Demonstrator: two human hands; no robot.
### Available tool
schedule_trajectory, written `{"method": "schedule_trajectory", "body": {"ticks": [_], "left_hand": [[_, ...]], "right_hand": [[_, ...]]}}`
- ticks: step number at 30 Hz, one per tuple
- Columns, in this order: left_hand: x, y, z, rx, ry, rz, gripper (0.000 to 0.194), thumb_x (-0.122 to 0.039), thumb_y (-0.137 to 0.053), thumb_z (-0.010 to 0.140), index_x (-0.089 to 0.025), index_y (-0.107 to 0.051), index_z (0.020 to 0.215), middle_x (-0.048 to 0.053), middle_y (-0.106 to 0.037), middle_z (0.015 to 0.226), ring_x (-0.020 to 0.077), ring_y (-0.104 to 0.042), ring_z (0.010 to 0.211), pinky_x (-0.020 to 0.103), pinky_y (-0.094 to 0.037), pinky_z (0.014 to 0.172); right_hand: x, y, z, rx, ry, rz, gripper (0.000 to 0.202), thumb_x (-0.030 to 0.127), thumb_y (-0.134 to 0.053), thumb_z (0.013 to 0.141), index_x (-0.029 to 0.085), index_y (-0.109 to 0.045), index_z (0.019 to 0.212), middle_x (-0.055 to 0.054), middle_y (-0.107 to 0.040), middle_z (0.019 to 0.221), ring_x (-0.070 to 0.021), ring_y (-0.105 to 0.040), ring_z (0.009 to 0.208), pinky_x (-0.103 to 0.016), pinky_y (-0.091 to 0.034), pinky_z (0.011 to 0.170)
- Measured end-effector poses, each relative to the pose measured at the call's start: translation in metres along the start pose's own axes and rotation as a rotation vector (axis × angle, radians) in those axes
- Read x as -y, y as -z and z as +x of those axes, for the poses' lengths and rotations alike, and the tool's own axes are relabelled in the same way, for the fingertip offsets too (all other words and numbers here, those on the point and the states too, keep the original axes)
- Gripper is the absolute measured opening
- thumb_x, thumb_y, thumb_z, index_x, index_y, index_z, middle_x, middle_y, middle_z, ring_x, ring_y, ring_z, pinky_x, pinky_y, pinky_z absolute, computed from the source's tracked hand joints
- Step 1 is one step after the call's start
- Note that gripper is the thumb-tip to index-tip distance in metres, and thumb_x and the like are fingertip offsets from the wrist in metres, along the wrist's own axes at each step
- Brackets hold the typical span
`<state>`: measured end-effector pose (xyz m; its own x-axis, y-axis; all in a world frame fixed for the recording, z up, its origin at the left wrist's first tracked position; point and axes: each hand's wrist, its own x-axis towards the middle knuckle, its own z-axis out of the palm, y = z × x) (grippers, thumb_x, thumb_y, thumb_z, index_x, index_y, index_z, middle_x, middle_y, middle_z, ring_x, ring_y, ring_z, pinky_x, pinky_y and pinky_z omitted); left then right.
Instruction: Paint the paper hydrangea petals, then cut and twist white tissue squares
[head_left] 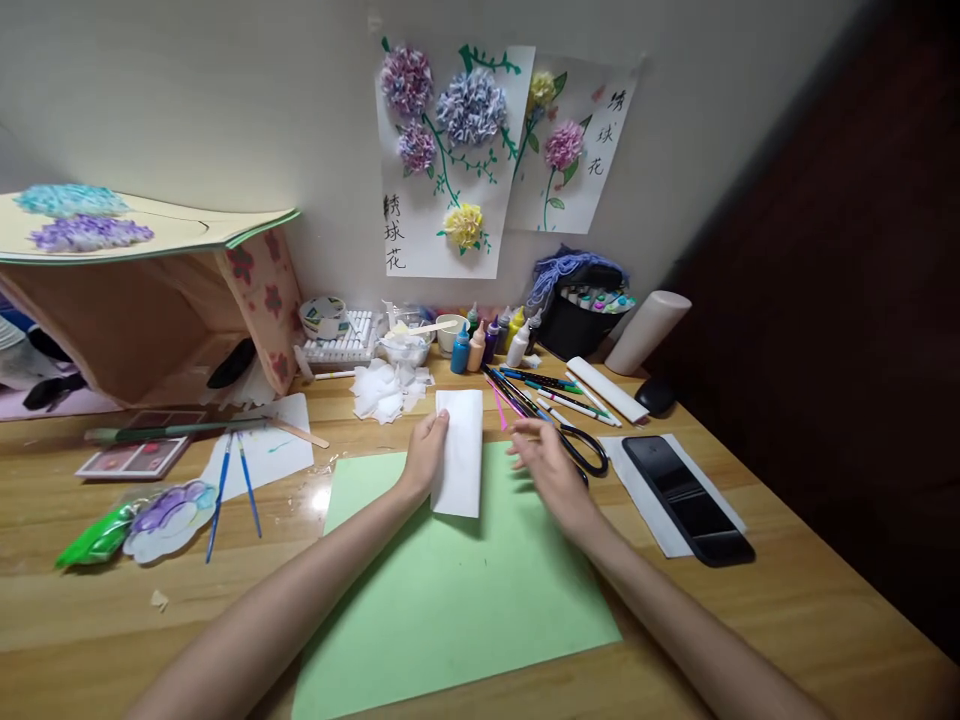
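My left hand (426,455) grips the left edge of a folded white paper (459,455), thumb on its front face. The paper is a tall narrow strip held above the far part of a green sheet (457,610). To the right of the paper, apart from it, is my right hand (546,468), its fingers spread and nothing in them. Black-handled scissors (585,450) lie just beyond my right hand, partly hidden by it.
Pens (555,392) and paint bottles (460,352) stand or lie behind the hands. At right, a black phone (688,500) rests on white paper. At left are two blue brushes (249,485), a palette (171,520) and a green bag (97,535). Torn white paper (386,390) lies beyond.
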<state>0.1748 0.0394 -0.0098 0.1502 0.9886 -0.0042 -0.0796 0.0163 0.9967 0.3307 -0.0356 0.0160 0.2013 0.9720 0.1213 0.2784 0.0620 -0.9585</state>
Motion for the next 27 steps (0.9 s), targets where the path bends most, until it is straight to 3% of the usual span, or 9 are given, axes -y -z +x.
{"method": "schedule_trajectory", "body": {"ticks": [4,8,13,16,18,22,27], "left_hand": [[0.002,-0.008,-0.007,0.052,0.069,-0.04,0.045,-0.058,-0.052,0.073,-0.014,-0.053,0.072,0.0,-0.052,0.06,0.012,-0.045,0.053,0.023,-0.037,0.05],[0.002,-0.013,-0.013,0.117,0.133,-0.087,0.044,-0.056,-0.052,0.074,-0.013,-0.057,0.076,0.003,-0.059,0.065,0.014,-0.051,0.058,0.024,-0.04,0.053],[-0.001,-0.015,-0.015,0.216,0.191,-0.111,0.041,-0.054,-0.053,0.077,-0.013,-0.059,0.078,0.003,-0.063,0.068,0.0144,-0.054,0.059,0.024,-0.042,0.056],[-0.002,-0.014,-0.014,0.224,0.209,-0.103,0.041,-0.054,-0.054,0.076,-0.013,-0.059,0.078,0.004,-0.064,0.069,0.015,-0.055,0.06,0.024,-0.043,0.057],[-0.002,-0.014,-0.013,0.235,0.224,-0.099,0.04,-0.053,-0.054,0.077,-0.013,-0.059,0.08,0.004,-0.064,0.069,0.0149,-0.055,0.059,0.024,-0.043,0.055],[-0.001,-0.014,-0.014,0.292,0.228,-0.097,0.041,-0.054,-0.051,0.079,-0.014,-0.056,0.081,0.004,-0.064,0.068,0.0149,-0.057,0.056,0.024,-0.045,0.053],[-0.003,-0.015,-0.016,0.325,0.195,-0.049,0.041,-0.054,-0.051,0.079,-0.014,-0.056,0.082,0.005,-0.065,0.072,0.0149,-0.058,0.058,0.023,-0.045,0.053]], "right_hand": [[-0.01,-0.025,-0.004,0.245,-0.287,0.4,0.042,0.057,-0.045,0.082,0.018,-0.051,0.097,-0.009,-0.064,0.095,-0.02,-0.064,0.084,-0.033,-0.054,0.069],[-0.015,-0.032,-0.002,0.192,-0.269,0.403,0.043,0.048,-0.066,0.07,0.019,-0.052,0.099,-0.009,-0.064,0.105,-0.0237,-0.06,0.101,-0.034,-0.051,0.08],[-0.02,-0.024,-0.001,0.15,-0.268,0.428,0.039,0.041,-0.07,0.066,0.019,-0.054,0.094,-0.008,-0.066,0.103,-0.0228,-0.061,0.1,-0.034,-0.049,0.083],[-0.023,-0.021,-0.002,0.114,-0.257,0.423,0.037,0.04,-0.073,0.064,0.019,-0.054,0.088,-0.006,-0.067,0.094,-0.0197,-0.063,0.089,-0.031,-0.051,0.077],[-0.024,-0.018,-0.001,0.093,-0.244,0.402,0.034,0.041,-0.072,0.065,0.019,-0.054,0.084,-0.002,-0.065,0.082,-0.0159,-0.062,0.076,-0.026,-0.051,0.065],[-0.022,-0.011,0.001,0.079,-0.254,0.328,0.034,0.046,-0.07,0.065,0.018,-0.053,0.071,0.005,-0.052,0.058,-0.0082,-0.047,0.047,-0.02,-0.039,0.041],[-0.021,-0.007,0.002,0.074,-0.254,0.319,0.036,0.048,-0.07,0.065,0.017,-0.052,0.066,0.005,-0.049,0.056,-0.0074,-0.046,0.046,-0.02,-0.039,0.041]]}}
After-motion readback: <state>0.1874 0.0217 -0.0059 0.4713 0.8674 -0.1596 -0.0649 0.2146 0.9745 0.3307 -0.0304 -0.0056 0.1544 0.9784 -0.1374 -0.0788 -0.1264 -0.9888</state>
